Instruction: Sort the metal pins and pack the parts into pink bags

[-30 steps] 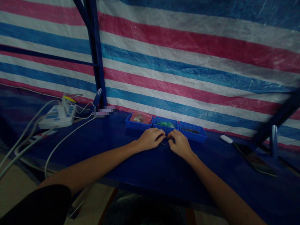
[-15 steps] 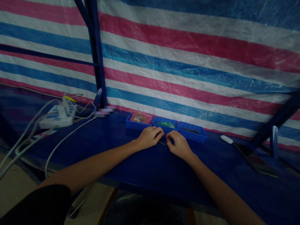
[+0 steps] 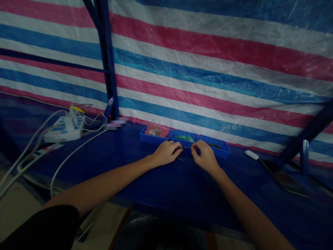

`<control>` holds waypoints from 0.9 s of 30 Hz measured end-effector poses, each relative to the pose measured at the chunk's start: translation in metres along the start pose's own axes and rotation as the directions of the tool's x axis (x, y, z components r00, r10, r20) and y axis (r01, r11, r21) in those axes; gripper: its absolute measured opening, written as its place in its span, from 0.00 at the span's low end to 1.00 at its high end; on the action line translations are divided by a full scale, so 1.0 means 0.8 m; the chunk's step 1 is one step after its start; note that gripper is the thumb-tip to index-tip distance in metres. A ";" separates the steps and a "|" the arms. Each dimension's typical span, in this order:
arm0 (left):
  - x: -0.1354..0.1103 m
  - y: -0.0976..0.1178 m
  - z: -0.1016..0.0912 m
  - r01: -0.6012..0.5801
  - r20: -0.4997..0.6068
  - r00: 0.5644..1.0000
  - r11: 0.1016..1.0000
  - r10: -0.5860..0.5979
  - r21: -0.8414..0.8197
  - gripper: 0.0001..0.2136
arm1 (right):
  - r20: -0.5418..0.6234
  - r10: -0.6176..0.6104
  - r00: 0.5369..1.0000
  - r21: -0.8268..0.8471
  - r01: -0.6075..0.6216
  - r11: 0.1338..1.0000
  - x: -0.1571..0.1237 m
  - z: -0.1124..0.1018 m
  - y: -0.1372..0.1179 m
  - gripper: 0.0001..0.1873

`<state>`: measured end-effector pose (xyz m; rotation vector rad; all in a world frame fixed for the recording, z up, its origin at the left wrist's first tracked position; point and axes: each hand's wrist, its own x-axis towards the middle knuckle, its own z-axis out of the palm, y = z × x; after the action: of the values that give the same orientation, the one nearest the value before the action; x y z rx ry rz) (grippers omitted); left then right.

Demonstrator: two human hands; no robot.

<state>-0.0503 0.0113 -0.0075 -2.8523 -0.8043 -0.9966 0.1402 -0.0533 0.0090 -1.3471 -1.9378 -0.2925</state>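
My left hand (image 3: 168, 152) is over the blue table in a pinch; whatever its fingertips hold is hidden. Just to its right, my right hand (image 3: 204, 156) pinches one end of a thin slender piece (image 3: 186, 147) that points toward the left fingertips. Another thin dark piece (image 3: 180, 159) lies on the table below the left fingers. Behind the hands stand three joined blue bins: the left bin (image 3: 153, 140) has a pinkish packet with pale contents, the middle bin (image 3: 183, 139) something green, and the right bin (image 3: 221, 152) dark thin pieces, partly covered by my right hand.
On the left, a white power strip (image 3: 63, 130) has plugs and looping white cables (image 3: 70, 149). A dark phone (image 3: 283, 177) and a white oval object (image 3: 251, 155) lie to the right. Blue metal posts (image 3: 108, 69) and a striped plastic sheet (image 3: 208, 86) border the table's back.
My right hand has moved a little right, away from the left, and a thin piece now shows at its fingertips. The left hand has barely moved.
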 end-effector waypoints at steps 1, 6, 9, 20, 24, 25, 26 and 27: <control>0.000 -0.001 0.001 0.005 0.023 1.000 1.000 -0.006 0.003 0.08 | -0.022 0.011 1.000 -0.003 -0.011 1.000 0.002 -0.002 0.007 0.06; 0.001 -0.009 0.002 0.004 0.142 0.990 1.000 -0.004 -0.001 0.06 | -0.219 0.122 0.968 -0.024 -0.131 0.991 0.005 -0.021 0.059 0.05; 0.001 -0.015 -0.003 -0.036 0.244 0.969 0.999 0.039 -0.015 0.06 | -0.345 0.209 0.915 -0.130 -0.267 0.955 -0.001 -0.033 0.098 0.07; 0.001 -0.019 -0.002 -0.077 0.313 0.946 0.996 0.084 -0.033 0.04 | -0.189 0.171 0.967 -0.169 -0.204 0.964 -0.004 -0.007 0.074 0.09; 0.003 -0.015 -0.001 -0.072 0.206 0.976 0.997 0.077 -0.032 0.04 | 0.111 0.054 0.992 -0.144 -0.037 0.989 -0.006 0.024 0.013 0.09; 0.003 -0.014 0.000 -0.069 0.179 0.981 0.997 0.074 -0.031 0.04 | 0.176 0.038 0.984 -0.154 -0.011 0.988 -0.008 0.029 0.004 0.09; 0.003 -0.013 0.000 -0.065 0.156 0.985 0.997 0.069 -0.031 0.04 | 0.225 0.030 0.974 -0.163 0.007 0.987 -0.010 0.032 -0.003 0.09; 0.003 -0.012 0.000 -0.059 0.137 0.989 0.998 0.063 -0.032 0.04 | 0.257 0.028 0.966 -0.166 0.016 0.986 -0.011 0.034 -0.006 0.09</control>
<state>-0.0531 0.0209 -0.0075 -2.9769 -0.7117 -0.8173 0.1254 -0.0462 -0.0146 -1.5655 -2.1633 -0.2935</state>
